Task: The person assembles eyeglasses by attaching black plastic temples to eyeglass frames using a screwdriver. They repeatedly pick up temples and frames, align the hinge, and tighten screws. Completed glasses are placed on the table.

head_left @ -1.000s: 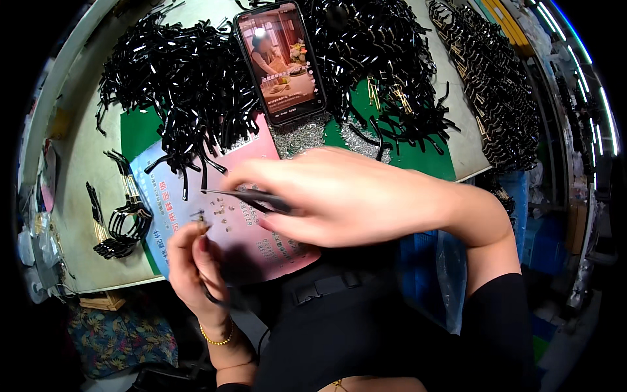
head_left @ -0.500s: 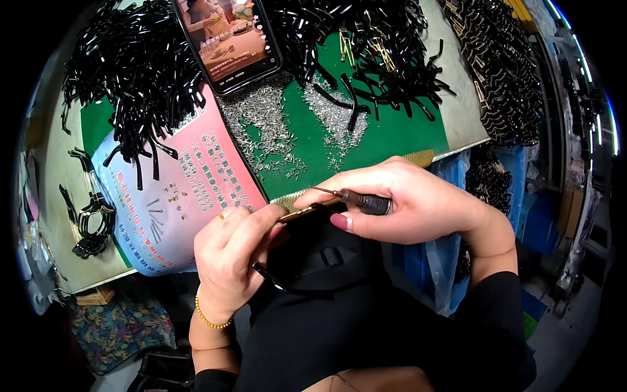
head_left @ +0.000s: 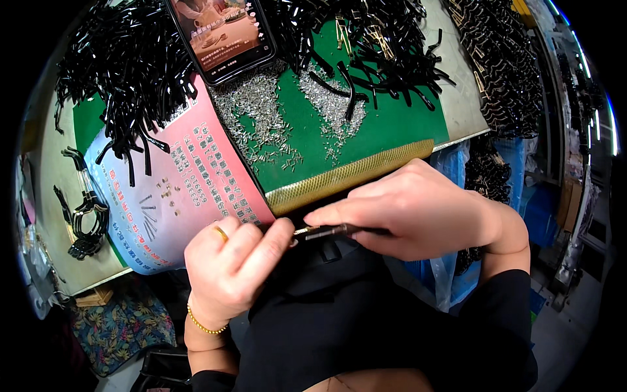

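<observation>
— What are the hands doing at the lower middle of the frame?

— The right hand (head_left: 418,212) is closed around a slim dark metal tool (head_left: 333,230), pinching it between thumb and fingers. The left hand (head_left: 232,264), wearing a gold ring, is curled shut at the tool's tip; whatever small piece it pinches is hidden.

— And around them?

— Just above lies a green mat with a gold mesh edge (head_left: 392,124), strewn with small silver pins (head_left: 251,111). Heaps of black tube pieces (head_left: 124,59) fill the upper left, and a smartphone (head_left: 222,32) rests at top centre beside a pink printed sheet (head_left: 196,189).
</observation>
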The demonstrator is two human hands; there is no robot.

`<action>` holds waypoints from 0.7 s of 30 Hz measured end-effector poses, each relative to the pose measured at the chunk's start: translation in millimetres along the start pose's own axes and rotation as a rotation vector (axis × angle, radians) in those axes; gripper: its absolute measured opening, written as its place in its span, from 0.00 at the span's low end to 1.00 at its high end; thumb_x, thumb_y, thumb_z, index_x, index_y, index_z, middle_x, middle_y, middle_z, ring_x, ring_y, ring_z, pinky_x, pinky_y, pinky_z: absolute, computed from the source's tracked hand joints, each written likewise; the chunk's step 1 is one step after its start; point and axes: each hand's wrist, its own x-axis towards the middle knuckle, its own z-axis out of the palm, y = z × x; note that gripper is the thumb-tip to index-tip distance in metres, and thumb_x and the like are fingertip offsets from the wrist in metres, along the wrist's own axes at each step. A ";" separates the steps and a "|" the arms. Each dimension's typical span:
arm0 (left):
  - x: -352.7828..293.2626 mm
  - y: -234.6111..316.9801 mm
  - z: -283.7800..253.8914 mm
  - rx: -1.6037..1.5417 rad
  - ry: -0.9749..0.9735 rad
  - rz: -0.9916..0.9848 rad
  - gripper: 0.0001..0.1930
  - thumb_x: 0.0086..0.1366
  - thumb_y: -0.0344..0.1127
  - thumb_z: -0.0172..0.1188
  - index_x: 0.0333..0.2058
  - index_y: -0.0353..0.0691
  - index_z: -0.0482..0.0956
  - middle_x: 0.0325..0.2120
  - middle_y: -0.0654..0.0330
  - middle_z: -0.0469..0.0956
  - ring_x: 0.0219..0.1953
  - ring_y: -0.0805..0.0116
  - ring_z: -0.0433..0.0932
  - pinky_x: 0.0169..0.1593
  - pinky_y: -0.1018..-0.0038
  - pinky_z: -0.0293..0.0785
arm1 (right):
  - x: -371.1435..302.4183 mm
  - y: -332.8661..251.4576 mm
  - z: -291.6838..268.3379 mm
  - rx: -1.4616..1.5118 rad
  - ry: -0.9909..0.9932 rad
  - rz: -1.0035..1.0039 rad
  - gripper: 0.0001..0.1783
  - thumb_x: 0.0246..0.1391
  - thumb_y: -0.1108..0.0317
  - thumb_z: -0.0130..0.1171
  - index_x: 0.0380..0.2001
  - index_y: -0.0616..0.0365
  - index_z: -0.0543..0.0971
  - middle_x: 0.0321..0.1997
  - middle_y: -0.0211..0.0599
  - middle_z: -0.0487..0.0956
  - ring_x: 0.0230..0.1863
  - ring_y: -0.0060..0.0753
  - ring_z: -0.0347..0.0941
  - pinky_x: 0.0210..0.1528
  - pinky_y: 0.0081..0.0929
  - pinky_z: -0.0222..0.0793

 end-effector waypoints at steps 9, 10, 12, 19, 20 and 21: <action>-9.9 0.6 14.4 -0.130 -0.028 -0.241 0.10 0.60 0.22 0.64 0.41 0.36 0.79 0.26 0.60 0.79 0.22 0.65 0.73 0.27 0.71 0.72 | -12.2 2.4 -15.2 0.020 0.085 0.461 0.24 0.67 0.53 0.56 0.56 0.58 0.69 0.46 0.52 0.80 0.44 0.52 0.80 0.41 0.43 0.75; -11.9 4.0 18.0 -0.304 0.036 -0.382 0.07 0.65 0.23 0.60 0.42 0.35 0.77 0.29 0.59 0.81 0.22 0.66 0.75 0.28 0.72 0.74 | -18.1 10.6 -12.5 -0.176 0.091 0.440 0.26 0.65 0.55 0.57 0.59 0.57 0.66 0.46 0.50 0.77 0.43 0.52 0.80 0.41 0.43 0.75; -7.6 10.2 20.7 -0.634 0.082 -0.623 0.05 0.76 0.27 0.50 0.46 0.33 0.72 0.37 0.54 0.86 0.22 0.71 0.77 0.32 0.77 0.78 | -21.6 21.1 -4.3 -0.433 0.174 0.302 0.21 0.61 0.65 0.59 0.56 0.53 0.71 0.40 0.43 0.73 0.38 0.44 0.80 0.33 0.36 0.75; 20.9 18.2 32.7 -0.856 0.054 -0.735 0.05 0.76 0.27 0.49 0.46 0.32 0.68 0.47 0.49 0.84 0.25 0.77 0.76 0.31 0.79 0.75 | -23.7 31.3 6.1 -0.521 0.148 0.172 0.26 0.54 0.72 0.62 0.57 0.43 0.78 0.35 0.41 0.71 0.27 0.36 0.78 0.22 0.30 0.72; 24.8 18.3 32.4 -0.877 0.053 -0.764 0.05 0.76 0.27 0.49 0.46 0.32 0.68 0.48 0.50 0.84 0.26 0.77 0.76 0.31 0.79 0.75 | -23.6 32.0 6.7 -0.519 0.154 0.169 0.26 0.53 0.73 0.62 0.57 0.43 0.78 0.35 0.42 0.71 0.27 0.36 0.78 0.22 0.30 0.72; 29.1 18.4 31.7 -0.896 0.053 -0.794 0.05 0.76 0.28 0.49 0.46 0.32 0.68 0.48 0.50 0.84 0.26 0.77 0.76 0.30 0.80 0.75 | -23.1 32.7 6.5 -0.518 0.160 0.166 0.27 0.51 0.73 0.62 0.56 0.44 0.78 0.35 0.42 0.71 0.27 0.36 0.78 0.22 0.30 0.72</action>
